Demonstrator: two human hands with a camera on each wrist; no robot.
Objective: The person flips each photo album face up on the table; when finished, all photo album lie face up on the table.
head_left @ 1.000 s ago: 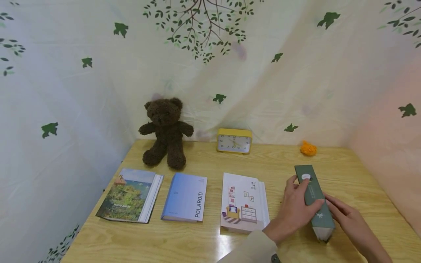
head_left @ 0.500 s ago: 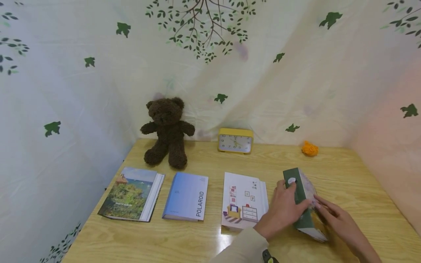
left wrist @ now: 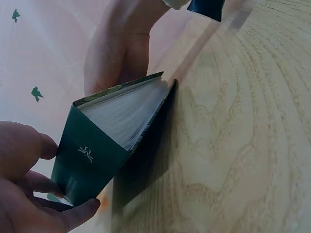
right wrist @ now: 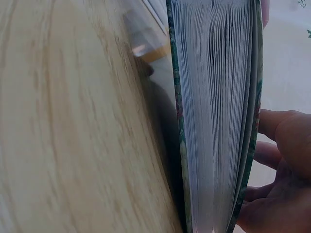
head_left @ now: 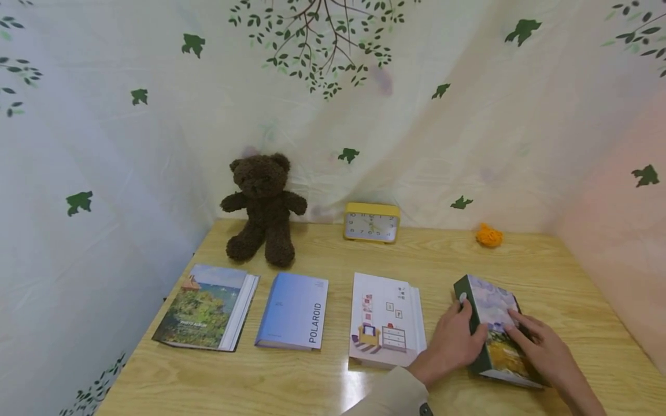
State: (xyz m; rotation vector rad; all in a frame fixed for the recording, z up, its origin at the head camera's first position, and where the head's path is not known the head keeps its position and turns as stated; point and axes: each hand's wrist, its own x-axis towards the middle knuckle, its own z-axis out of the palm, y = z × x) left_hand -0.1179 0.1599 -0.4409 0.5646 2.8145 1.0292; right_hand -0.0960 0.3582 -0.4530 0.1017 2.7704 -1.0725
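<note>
A thick photo album (head_left: pixel 494 303) with a dark green spine and a painted cover lies tilted at the table's right side, cover facing up. My left hand (head_left: pixel 452 341) grips it along the spine, thumb at the cover's edge and fingers across the spine. My right hand (head_left: pixel 543 346) rests its fingertips on the painted cover, fingers extended. The left wrist view shows the green spine (left wrist: pixel 90 155) with a small white figure, and the lower cover angled over the table. In the right wrist view the white page edges (right wrist: pixel 214 107) stand between the covers.
Left of my hands lie a white illustrated album (head_left: pixel 382 315), a blue Polaroid album (head_left: pixel 293 312) and a landscape photo album (head_left: pixel 205 309). Behind them are a brown teddy bear (head_left: pixel 262 205), a yellow clock (head_left: pixel 371 222) and a small orange object (head_left: pixel 489 236). A patterned curtain (head_left: pixel 291 121) hangs behind the table.
The album has turned from standing spine up to leaning over with its painted cover showing. My left hand stays on the spine; my right hand has come onto the cover.
</note>
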